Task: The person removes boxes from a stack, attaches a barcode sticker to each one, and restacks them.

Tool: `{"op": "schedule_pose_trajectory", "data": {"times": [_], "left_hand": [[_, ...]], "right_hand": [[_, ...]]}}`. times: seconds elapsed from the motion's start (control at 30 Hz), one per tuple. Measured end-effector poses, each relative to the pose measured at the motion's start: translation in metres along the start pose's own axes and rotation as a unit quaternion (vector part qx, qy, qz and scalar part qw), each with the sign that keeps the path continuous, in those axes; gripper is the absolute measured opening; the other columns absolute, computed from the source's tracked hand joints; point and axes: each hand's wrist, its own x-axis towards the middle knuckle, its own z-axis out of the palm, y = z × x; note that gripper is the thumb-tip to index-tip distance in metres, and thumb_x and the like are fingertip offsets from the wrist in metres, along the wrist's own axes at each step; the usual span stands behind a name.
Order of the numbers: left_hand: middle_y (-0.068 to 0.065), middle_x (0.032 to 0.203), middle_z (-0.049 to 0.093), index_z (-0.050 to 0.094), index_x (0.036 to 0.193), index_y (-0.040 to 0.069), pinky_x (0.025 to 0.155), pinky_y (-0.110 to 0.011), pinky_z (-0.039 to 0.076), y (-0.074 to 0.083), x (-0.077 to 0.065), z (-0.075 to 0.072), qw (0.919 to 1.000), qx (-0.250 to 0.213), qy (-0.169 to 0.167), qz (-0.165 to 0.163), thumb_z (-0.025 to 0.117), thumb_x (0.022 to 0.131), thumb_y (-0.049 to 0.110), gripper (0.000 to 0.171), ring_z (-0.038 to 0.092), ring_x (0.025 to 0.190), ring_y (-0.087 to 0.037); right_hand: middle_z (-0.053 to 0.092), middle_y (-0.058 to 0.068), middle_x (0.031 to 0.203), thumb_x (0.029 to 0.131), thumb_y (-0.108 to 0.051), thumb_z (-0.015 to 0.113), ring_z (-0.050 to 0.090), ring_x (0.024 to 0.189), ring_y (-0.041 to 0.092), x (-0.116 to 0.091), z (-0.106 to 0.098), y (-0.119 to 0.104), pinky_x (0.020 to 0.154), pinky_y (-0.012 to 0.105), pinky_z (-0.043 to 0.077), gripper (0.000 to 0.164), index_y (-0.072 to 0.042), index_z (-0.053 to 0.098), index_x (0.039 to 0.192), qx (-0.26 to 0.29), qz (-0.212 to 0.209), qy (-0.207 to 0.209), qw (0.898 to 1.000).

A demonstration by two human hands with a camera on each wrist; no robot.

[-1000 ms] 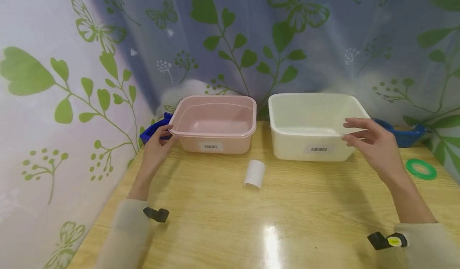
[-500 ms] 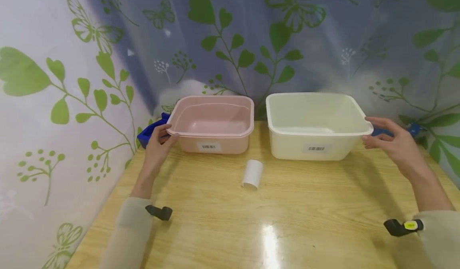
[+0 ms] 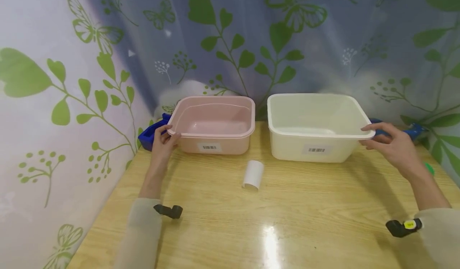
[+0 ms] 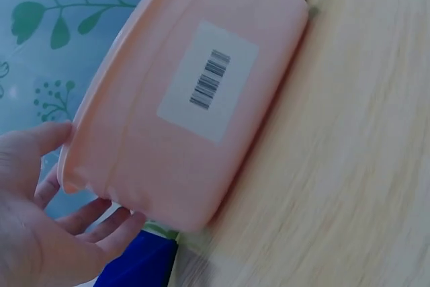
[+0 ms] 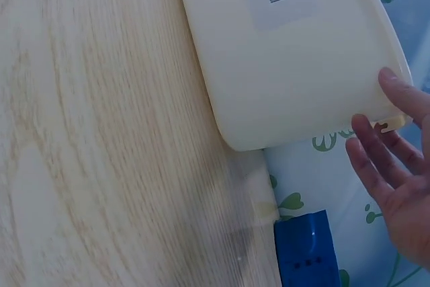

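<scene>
A pink plastic basin with a barcode label stands at the back left of the table. My left hand holds its front left rim corner; in the left wrist view, the thumb lies at the rim and the other fingers sit around the end wall. To the right stands a cream-white plastic basin, also with a barcode label. My right hand grips its front right rim corner, thumb against the outer wall in the right wrist view. Both basins look bare inside.
A white curved piece, like a half tube, lies on the wooden table in front of the basins. Blue objects stand behind each hand, a dark blue one left and another right. A green ring is mostly hidden by my right hand.
My right hand has moved rightward from over the white basin's front rim to its right corner and taken hold there. My left forearm has shifted slightly right, its hand staying at the pink basin's corner.
</scene>
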Motion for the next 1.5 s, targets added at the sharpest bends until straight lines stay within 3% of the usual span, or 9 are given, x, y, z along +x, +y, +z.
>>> {"op": "schedule_pose_trajectory", "data": {"times": [0.17,0.3,0.53,0.77,0.97,1.17,1.5], "left_hand": [[-0.021,0.155,0.048,0.04,0.148,0.011,0.11,-0.049,0.044,0.001,0.0,0.005,0.9995,-0.018,0.015,-0.024,0.064,0.104,0.014,0.05,0.055,0.119,-0.014],[-0.021,0.153,0.049,0.045,0.142,0.015,0.107,-0.046,0.045,0.004,0.001,0.009,0.998,-0.03,0.043,-0.035,0.066,0.102,0.015,0.045,0.057,0.115,-0.013],[-0.016,0.132,0.055,0.05,0.132,0.014,0.1,-0.041,0.045,0.005,0.002,0.018,0.993,-0.075,0.086,-0.03,0.066,0.099,0.008,0.037,0.057,0.102,-0.013],[-0.022,0.14,0.052,0.046,0.139,0.01,0.106,-0.044,0.045,0.003,0.0,0.016,0.9931,-0.085,0.076,-0.027,0.065,0.101,0.01,0.042,0.058,0.103,-0.014],[-0.024,0.146,0.05,0.045,0.139,0.013,0.109,-0.046,0.043,0.004,-0.002,0.015,0.9943,-0.076,0.069,-0.031,0.065,0.102,0.011,0.042,0.058,0.105,-0.013],[-0.024,0.148,0.05,0.045,0.14,0.012,0.109,-0.045,0.044,0.002,-0.002,0.014,0.9943,-0.077,0.065,-0.033,0.064,0.102,0.01,0.043,0.059,0.106,-0.013],[-0.024,0.151,0.048,0.046,0.141,0.015,0.113,-0.046,0.042,0.001,-0.001,0.012,0.9953,-0.072,0.057,-0.03,0.066,0.102,0.014,0.043,0.058,0.112,-0.014]], "right_hand": [[0.053,-0.016,0.114,0.098,-0.018,0.074,0.064,0.092,-0.009,-0.003,0.003,0.002,0.075,0.008,0.05,0.033,-0.009,0.061,0.127,-0.009,-0.015,0.015,1.0],[0.049,-0.01,0.111,0.097,-0.012,0.074,0.063,0.092,-0.011,-0.004,0.007,0.003,0.075,0.007,0.051,0.029,-0.003,0.058,0.119,-0.012,-0.032,0.025,0.999],[0.045,-0.004,0.108,0.097,-0.003,0.072,0.065,0.091,-0.008,-0.004,0.014,0.002,0.076,0.01,0.054,0.024,0.003,0.055,0.114,0.004,-0.054,0.028,0.998],[0.045,-0.004,0.107,0.094,0.007,0.07,0.064,0.095,-0.007,-0.004,0.019,0.003,0.077,0.01,0.055,0.02,0.004,0.057,0.109,0.037,-0.076,0.044,0.995],[0.046,-0.003,0.105,0.094,0.012,0.067,0.063,0.105,-0.006,-0.008,0.028,0.003,0.081,0.009,0.054,0.018,-0.001,0.06,0.104,0.077,-0.109,0.056,0.99],[0.048,-0.003,0.103,0.094,0.014,0.066,0.064,0.102,-0.006,-0.012,0.038,-0.003,0.082,0.007,0.053,0.024,-0.009,0.064,0.102,0.101,-0.123,0.086,0.983],[0.056,-0.004,0.107,0.09,0.019,0.066,0.068,0.098,-0.005,-0.012,0.043,-0.015,0.078,0.008,0.054,0.021,0.001,0.063,0.101,0.146,-0.136,0.11,0.974]]}}
